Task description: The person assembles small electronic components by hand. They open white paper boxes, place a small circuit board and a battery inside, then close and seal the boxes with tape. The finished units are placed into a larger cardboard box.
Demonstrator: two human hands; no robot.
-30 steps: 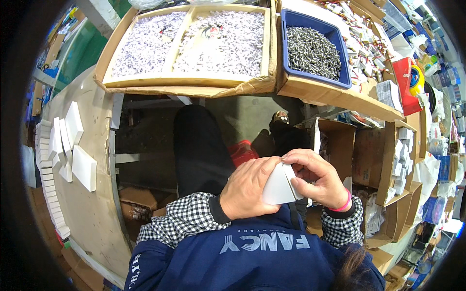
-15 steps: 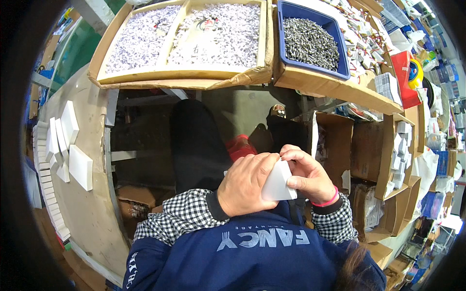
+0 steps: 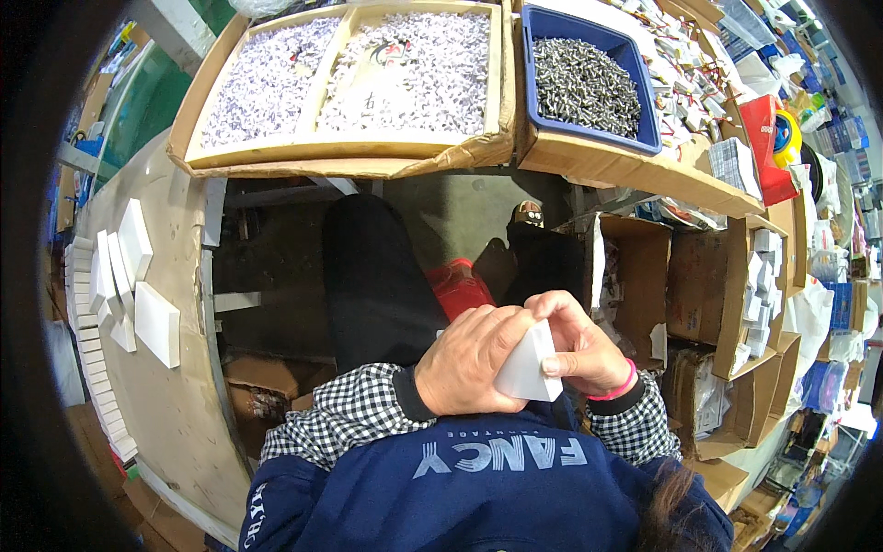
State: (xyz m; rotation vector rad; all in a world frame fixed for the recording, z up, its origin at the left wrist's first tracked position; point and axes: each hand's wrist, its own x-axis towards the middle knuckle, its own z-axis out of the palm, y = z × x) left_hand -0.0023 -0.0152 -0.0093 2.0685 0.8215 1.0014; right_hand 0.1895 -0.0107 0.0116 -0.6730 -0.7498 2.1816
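Over my lap I hold a small white box [image 3: 531, 368], tilted, with one face and an end toward the view. My left hand [image 3: 474, 354] wraps round its left side, fingers closed across the top edge. My right hand [image 3: 585, 350] grips the right end, thumb pressed on the near part and bent fingers at the far corner. The fingers hide the box's far end, so I cannot see whether a flap there is folded in. Similar flat white boxes [image 3: 157, 324] lie in a loose group on the table at my left.
Ahead stands a cardboard-edged wooden tray [image 3: 317, 152] of small white pieces. A blue bin [image 3: 596, 131] of dark metal parts sits beside it. White boxes line the left table's [image 3: 184, 423] outer edge. Open cartons [image 3: 635, 267] stand at right; a red object [image 3: 460, 283] lies below.
Both hands and the box have shifted slightly toward me. My right fingers have bent more over the box's far corner. Both hands keep their hold.
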